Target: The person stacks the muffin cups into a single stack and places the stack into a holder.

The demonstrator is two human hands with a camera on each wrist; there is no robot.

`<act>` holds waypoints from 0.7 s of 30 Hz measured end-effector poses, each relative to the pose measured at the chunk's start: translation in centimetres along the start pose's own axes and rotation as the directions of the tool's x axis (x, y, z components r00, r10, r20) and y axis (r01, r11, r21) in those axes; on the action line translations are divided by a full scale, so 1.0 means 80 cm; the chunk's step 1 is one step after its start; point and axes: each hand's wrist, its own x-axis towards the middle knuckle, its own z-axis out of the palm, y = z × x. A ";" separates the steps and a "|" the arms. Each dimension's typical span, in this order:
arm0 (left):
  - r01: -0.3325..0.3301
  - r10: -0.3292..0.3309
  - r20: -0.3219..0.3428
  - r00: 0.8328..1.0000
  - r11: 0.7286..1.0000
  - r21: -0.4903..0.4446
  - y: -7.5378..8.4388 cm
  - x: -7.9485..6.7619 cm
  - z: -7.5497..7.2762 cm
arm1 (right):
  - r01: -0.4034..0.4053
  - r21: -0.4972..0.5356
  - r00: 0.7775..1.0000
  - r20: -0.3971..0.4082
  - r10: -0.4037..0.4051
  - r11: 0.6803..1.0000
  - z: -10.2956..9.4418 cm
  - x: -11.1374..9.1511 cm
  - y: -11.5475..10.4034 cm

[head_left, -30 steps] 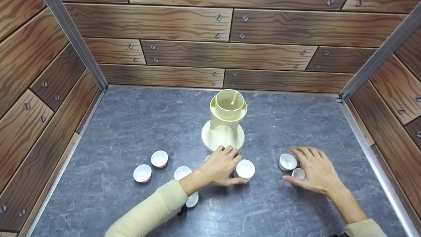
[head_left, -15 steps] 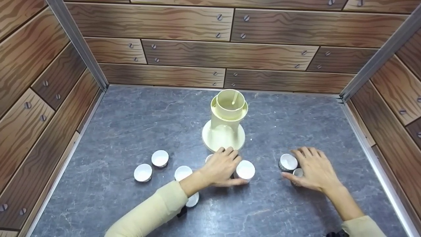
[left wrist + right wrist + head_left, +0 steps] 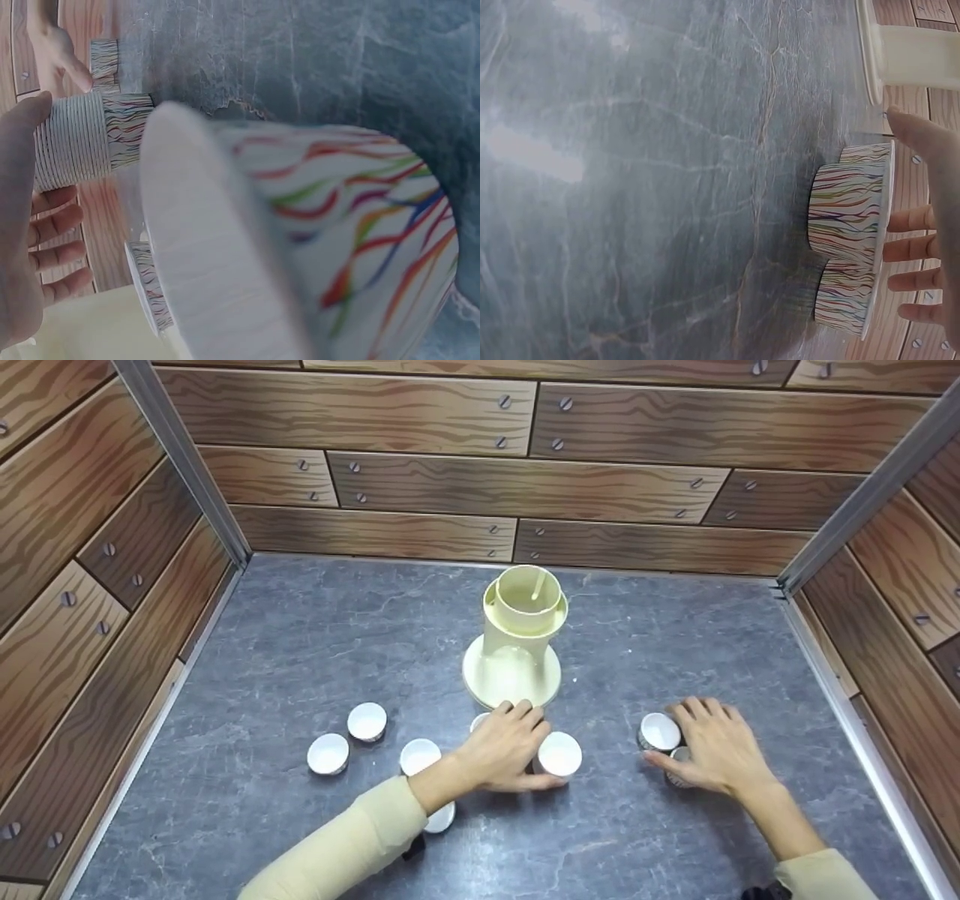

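Observation:
My left hand holds an upright stack of white paper baking cups, its thumb on the near side and its fingers round the back. The left wrist view shows the stack's several nested rims and squiggly coloured print. On the right, my right hand reaches over a small cluster of similar cups, thumb and fingers spread. One cup stands left of its fingers; another cup lies partly under the thumb. A further cup, hidden from the head by the palm, shows in the right wrist view.
A pale yellow cylindrical stand with a round base rises behind the left hand. Single cups stand to the left and by the left forearm. Wood-patterned walls enclose the grey marbled table.
The left hand and its stack have shifted slightly toward the person. Under the right hand, the small cup has moved a little nearer and the thumb now covers more of it.

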 end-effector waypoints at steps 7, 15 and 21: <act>-0.010 0.010 -0.020 1.000 1.000 0.008 0.001 -0.002 -0.002 | -0.002 0.005 1.000 -0.013 0.002 1.000 0.002 -0.001 -0.002; -0.016 0.017 -0.025 1.000 1.000 0.011 0.003 -0.007 -0.002 | -0.008 0.008 1.000 0.004 0.008 1.000 0.004 0.001 -0.003; -0.020 0.020 -0.005 1.000 1.000 0.010 0.003 -0.011 -0.004 | -0.017 0.012 1.000 0.013 0.017 1.000 0.005 0.004 -0.003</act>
